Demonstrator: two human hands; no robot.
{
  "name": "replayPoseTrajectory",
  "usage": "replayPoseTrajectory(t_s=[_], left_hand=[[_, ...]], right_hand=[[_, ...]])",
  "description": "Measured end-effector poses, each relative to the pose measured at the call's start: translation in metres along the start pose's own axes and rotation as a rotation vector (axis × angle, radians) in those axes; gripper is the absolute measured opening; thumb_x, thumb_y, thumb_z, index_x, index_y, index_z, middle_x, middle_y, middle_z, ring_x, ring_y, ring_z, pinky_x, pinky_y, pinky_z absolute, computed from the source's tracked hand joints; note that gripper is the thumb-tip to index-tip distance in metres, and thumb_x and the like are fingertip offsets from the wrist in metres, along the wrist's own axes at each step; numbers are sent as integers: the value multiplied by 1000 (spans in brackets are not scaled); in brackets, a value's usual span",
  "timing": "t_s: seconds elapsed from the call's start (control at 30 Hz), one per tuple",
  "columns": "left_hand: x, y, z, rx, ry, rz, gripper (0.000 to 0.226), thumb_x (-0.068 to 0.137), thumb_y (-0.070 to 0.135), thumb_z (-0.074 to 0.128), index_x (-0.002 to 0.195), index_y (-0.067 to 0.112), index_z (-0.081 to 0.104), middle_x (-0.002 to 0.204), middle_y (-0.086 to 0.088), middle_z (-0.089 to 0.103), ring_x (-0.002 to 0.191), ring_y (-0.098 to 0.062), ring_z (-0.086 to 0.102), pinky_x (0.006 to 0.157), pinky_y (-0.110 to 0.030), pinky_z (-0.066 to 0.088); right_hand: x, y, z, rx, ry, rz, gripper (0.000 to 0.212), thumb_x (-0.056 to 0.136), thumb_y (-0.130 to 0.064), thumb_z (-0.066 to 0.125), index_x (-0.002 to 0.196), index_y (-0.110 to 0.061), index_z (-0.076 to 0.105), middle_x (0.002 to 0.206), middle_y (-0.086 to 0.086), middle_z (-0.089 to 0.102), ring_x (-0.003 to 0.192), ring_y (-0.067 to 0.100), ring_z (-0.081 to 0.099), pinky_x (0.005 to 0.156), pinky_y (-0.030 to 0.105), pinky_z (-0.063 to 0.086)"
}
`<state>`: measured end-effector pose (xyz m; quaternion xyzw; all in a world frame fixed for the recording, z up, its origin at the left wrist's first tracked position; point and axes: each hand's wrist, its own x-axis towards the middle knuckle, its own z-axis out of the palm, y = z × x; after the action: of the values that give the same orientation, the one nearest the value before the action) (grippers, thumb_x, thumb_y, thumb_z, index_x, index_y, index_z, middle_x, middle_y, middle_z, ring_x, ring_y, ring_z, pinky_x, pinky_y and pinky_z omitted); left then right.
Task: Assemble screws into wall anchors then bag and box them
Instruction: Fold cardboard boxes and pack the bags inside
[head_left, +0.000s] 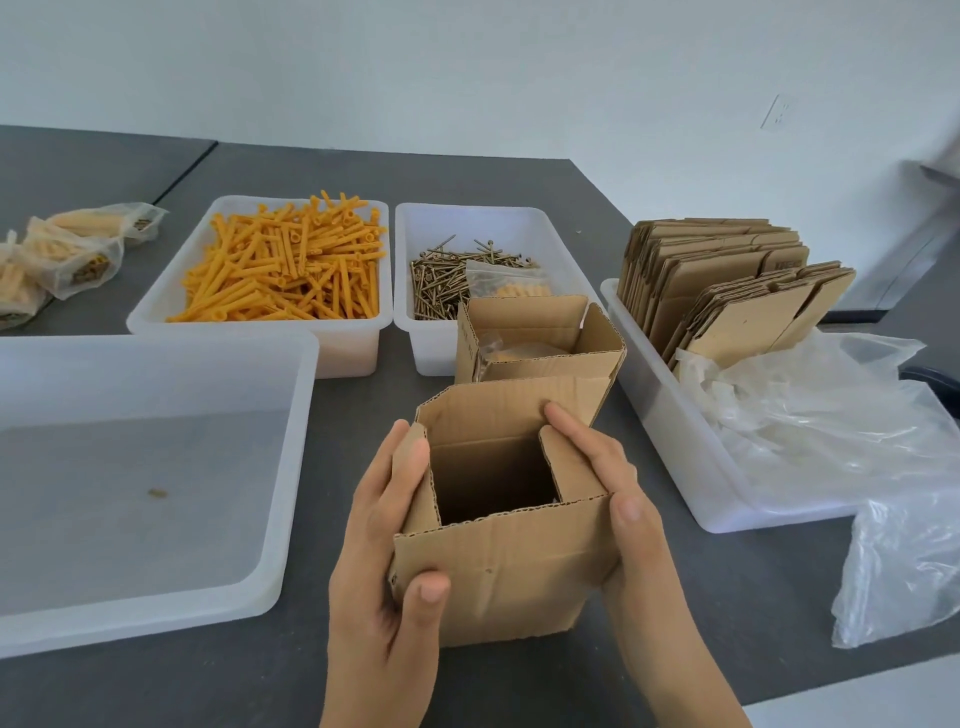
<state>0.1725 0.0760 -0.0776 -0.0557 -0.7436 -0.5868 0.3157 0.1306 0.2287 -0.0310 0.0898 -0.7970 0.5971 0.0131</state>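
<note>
Both hands are wrapped around a small brown corrugated cardboard box held over the dark grey surface, top flaps up and open so you can see straight down into it, though the inside is too dark to tell if anything's in there. The left hand grips the left wall, thumb pressed on the front face and fingers curled round the side flap; the right hand holds the right wall, thumb on the front corner and fingers along the side flap. Just behind sits a second open cardboard box with what looks like a clear bag with something orange in it, but it's half hidden by the flaps so I can't say more. Behind that is a white plastic tub of brass-coloured screws, with a clear zip bag lying on the pile; the box blocks the tub's front right part. Left of it, a white plastic tub of orange plastic wall anchors, heaped up. Near left is a big translucent plastic bin, cut off by the frame edge, with one tiny speck on its floor I can't identify. Far left are some filled clear bags, partly cut off. On the right, a long white tray holds flattened cardboard boxes standing on edge and crumpled clear plastic bags spilling over the side.
</note>
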Motion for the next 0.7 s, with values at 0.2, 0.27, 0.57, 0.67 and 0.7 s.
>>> replayPoseTrajectory(t_s=[0.2,0.27,0.57,0.67,0.7], left_hand=[[7,10,0,-20,-17,-53,39,84,83,35,116,69,53,146,12,50,128,-11,54,92,-37,49],[10,15,1,-11,-6,-93,33,85,80,38,116,74,48,141,5,55,122,-7,58,87,-34,52],[10,20,5,-244,55,-185,44,80,39,51,121,54,47,140,15,53,127,-11,54,91,-31,51],[14,22,4,-319,43,-126,49,82,27,52,125,48,44,144,2,53,133,-25,50,100,-41,48],[15,22,3,-323,41,-122,50,81,26,52,125,48,44,143,0,53,132,-27,50,101,-42,46]], right_hand=[[-5,11,4,10,65,-48,60,75,-76,25,111,-46,62,117,-45,48,122,-13,40,98,4,26],[-7,11,6,51,92,-79,52,80,-70,30,102,-44,69,121,-32,53,124,-5,44,99,8,28],[-12,12,11,233,126,-83,47,78,-47,57,124,-44,45,119,-14,58,108,4,58,83,15,47],[-11,11,9,278,124,-72,59,76,-49,59,130,-54,37,116,-14,61,108,6,61,85,17,49],[-11,10,8,263,121,-83,58,77,-49,59,132,-53,38,118,-13,61,110,7,60,86,18,49]])
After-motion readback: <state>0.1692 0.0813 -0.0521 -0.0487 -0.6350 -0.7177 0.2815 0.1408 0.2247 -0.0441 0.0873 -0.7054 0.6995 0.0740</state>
